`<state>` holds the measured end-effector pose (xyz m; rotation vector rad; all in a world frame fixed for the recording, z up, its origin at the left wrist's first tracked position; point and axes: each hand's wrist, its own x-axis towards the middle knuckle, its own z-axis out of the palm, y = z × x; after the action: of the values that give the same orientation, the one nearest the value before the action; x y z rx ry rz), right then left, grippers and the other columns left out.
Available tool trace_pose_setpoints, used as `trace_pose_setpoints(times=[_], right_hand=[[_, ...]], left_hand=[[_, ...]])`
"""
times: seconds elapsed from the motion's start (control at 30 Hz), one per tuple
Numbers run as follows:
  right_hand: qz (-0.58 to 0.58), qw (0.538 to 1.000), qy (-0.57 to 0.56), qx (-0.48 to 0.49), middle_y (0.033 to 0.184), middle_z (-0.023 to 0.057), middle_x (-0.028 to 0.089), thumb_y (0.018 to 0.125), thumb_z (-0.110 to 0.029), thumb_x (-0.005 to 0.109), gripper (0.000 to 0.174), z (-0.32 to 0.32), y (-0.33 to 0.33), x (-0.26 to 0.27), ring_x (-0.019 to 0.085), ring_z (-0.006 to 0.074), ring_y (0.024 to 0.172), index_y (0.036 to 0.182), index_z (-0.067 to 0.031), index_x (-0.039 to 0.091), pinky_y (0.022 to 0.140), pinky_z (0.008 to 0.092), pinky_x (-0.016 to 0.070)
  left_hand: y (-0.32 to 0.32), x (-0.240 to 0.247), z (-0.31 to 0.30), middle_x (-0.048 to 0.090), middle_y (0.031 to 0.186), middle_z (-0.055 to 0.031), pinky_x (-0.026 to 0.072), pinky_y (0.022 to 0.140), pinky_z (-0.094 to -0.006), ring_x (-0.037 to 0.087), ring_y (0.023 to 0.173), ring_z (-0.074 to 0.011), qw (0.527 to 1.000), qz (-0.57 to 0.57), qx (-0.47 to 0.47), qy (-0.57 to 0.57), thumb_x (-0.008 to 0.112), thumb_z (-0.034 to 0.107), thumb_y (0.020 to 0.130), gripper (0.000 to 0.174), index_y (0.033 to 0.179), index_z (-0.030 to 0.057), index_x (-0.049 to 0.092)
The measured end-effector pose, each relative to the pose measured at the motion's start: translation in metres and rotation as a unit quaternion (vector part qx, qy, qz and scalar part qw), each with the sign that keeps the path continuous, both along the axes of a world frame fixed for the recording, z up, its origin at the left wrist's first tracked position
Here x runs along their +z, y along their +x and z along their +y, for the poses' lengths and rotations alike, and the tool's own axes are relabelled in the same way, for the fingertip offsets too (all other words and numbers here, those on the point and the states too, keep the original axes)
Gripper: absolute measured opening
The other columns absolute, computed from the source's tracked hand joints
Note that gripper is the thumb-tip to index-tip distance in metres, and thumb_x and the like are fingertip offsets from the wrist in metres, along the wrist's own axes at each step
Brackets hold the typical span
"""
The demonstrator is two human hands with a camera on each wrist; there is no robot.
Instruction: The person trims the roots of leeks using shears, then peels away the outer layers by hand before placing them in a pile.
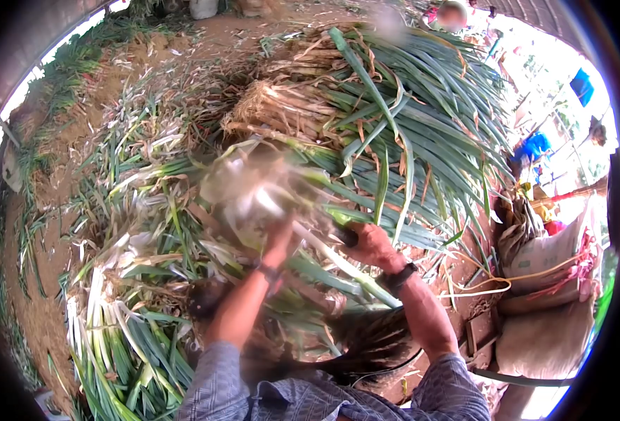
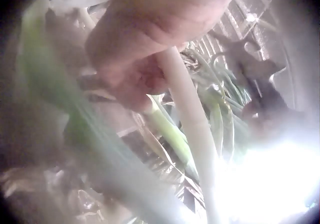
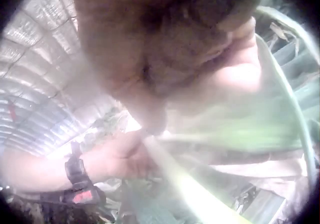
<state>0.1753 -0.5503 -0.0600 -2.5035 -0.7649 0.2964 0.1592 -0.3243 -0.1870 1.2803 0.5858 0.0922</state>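
The left hand (image 1: pixel 280 237) grips a long green onion stalk (image 1: pixel 334 258) whose green end slants down to the right in the head view; the white stem (image 2: pixel 187 104) passes out of the curled left hand (image 2: pixel 150 39). Blurred pale leaves hang around that hand. Beside it the right hand (image 1: pixel 372 245) has its fingers curled round a dark handle (image 1: pixel 345 236), seen as a dark, yellow-tipped object (image 3: pixel 215 6) above the right hand (image 3: pixel 165 59). Whether a blade is on it, I cannot tell.
A large pile of green onions (image 1: pixel 422 126) lies at the back right, roots facing left. Pale-stemmed onions (image 1: pixel 124 351) lie at the lower left among loose peelings (image 1: pixel 156 133). Sacks (image 1: pixel 545 337) stand on the right beside a yellow cord (image 1: pixel 478 289).
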Motion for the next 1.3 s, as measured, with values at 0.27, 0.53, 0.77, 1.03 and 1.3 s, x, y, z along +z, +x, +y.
trace_pose_setpoints(times=[0.27, 0.53, 0.77, 1.03, 1.3], right_hand=[[0.085, 0.987, -0.139, -0.015, 0.096, 0.0188, 0.072, 0.072, -0.037, 0.076, 0.051, -0.055, 0.015, -0.021, 0.069, 0.0365, 0.092, 0.115, -0.0086, 0.069, 0.080, 0.0453, 0.0541], [0.081, 0.993, -0.082, 0.001, 0.095, 0.0187, 0.072, 0.073, -0.028, 0.079, 0.050, -0.061, 0.020, -0.021, 0.070, 0.0354, 0.088, 0.118, -0.0074, 0.068, 0.080, 0.0433, 0.0548], [0.024, 0.999, 0.042, 0.007, 0.093, 0.0156, 0.071, 0.077, -0.023, 0.078, 0.045, -0.044, 0.021, -0.008, 0.071, 0.0304, 0.085, 0.118, -0.0079, 0.067, 0.077, 0.0400, 0.0566], [-0.077, 0.992, 0.087, 0.053, 0.110, 0.0147, 0.072, 0.078, -0.017, 0.075, 0.050, -0.008, 0.001, 0.036, 0.070, 0.0324, 0.099, 0.127, -0.0119, 0.066, 0.085, 0.0387, 0.0575], [-0.213, 0.968, 0.095, 0.096, 0.097, 0.0148, 0.071, 0.078, -0.021, 0.076, 0.039, 0.013, -0.014, 0.067, 0.070, 0.0353, 0.086, 0.113, -0.0069, 0.069, 0.074, 0.0399, 0.0577]], left_hand=[[0.082, -0.066, 0.043, 0.063, 0.088, -0.0042, 0.0554, 0.064, -0.0416, 0.063, 0.078, -0.0208, 0.938, -0.083, 0.238, -0.239, 0.063, 0.038, 0.098, 0.033, 0.109, 0.0067, 0.058], [0.103, -0.092, 0.063, 0.057, 0.138, -0.0127, 0.0517, 0.092, -0.0482, 0.059, 0.121, -0.0295, 0.937, -0.129, 0.164, -0.279, 0.054, 0.048, 0.101, 0.057, 0.144, 0.0108, 0.044], [0.089, -0.026, 0.057, 0.064, 0.111, -0.0053, 0.0543, 0.088, -0.0423, 0.061, 0.098, -0.0194, 0.930, -0.154, 0.100, -0.318, 0.061, 0.060, 0.093, 0.061, 0.122, 0.0072, 0.057], [0.028, 0.062, 0.032, 0.065, 0.115, -0.0100, 0.0529, 0.095, -0.0497, 0.062, 0.110, -0.0291, 0.857, -0.308, -0.058, -0.409, 0.051, 0.050, 0.101, 0.049, 0.130, 0.0102, 0.054], [-0.015, 0.070, 0.028, 0.066, 0.102, -0.0067, 0.0578, 0.080, -0.0466, 0.066, 0.093, -0.0258, 0.874, -0.290, -0.080, -0.382, 0.057, 0.053, 0.096, 0.049, 0.124, 0.0125, 0.057]])
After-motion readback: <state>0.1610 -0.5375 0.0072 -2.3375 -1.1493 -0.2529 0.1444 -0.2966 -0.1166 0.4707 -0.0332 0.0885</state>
